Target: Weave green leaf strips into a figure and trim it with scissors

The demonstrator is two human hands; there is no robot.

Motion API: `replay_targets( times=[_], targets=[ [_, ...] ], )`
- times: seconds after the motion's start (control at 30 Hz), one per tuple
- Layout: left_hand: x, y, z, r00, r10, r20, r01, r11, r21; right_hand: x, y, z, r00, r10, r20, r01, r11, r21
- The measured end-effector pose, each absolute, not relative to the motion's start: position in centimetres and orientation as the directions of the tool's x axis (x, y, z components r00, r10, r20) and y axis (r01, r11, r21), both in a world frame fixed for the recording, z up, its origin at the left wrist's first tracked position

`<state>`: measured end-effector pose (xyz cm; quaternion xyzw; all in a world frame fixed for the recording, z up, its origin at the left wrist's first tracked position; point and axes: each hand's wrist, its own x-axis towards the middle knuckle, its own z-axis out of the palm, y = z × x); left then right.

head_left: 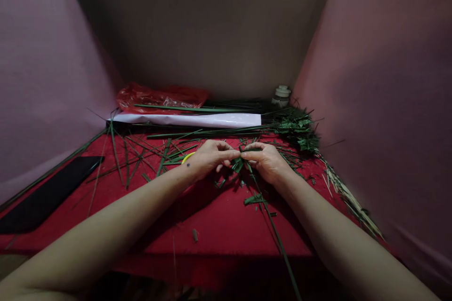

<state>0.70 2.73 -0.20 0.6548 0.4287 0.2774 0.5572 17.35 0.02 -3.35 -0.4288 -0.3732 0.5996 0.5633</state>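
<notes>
The left hand [213, 155] and right hand [263, 157] meet thumb to thumb, both narrowed in a pinch on a folded green leaf piece [238, 165] held between them, above the red cloth [226, 230]. A long green strip [282, 249] trails from below the right hand, the nearer of the two, its long axis running near and slightly right; whether it joins the piece, I cannot tell.

The one view looks from the wearer's head, facing forward and down across the red surface [226, 228], fairly near, with the left hand [212, 154] and right hand [267, 160] around centre, the dark wall [205, 23] at 12 o'clock and the surface's front edge at 6.
</notes>
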Motion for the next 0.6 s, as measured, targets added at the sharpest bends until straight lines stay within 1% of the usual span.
replay_targets(
  times=[0.07,0.2,0.4,0.6],
  targets=[
    [0.9,2.3,-0.4,0.515,0.845,-0.146,0.247,0.016,0.969,17.1,-0.1,-3.4,-0.030,0.996,-0.080,-0.360,-0.085,-0.929],
    [1.2,1.9,-0.5,0.497,0.852,-0.164,0.236,0.050,0.971,16.8,-0.2,-3.5,-0.102,0.994,-0.045,-0.421,-0.084,-0.903],
    [1.1,1.5,-0.5,0.481,0.858,-0.179,0.216,0.082,0.973,16.3,-0.3,-3.3,-0.072,0.996,-0.060,-0.503,-0.088,-0.860],
    [1.2,1.5,-1.1,0.493,0.850,-0.185,0.177,0.110,0.978,16.0,-0.4,-3.3,-0.076,0.994,-0.084,-0.523,-0.111,-0.845]
  ],
)
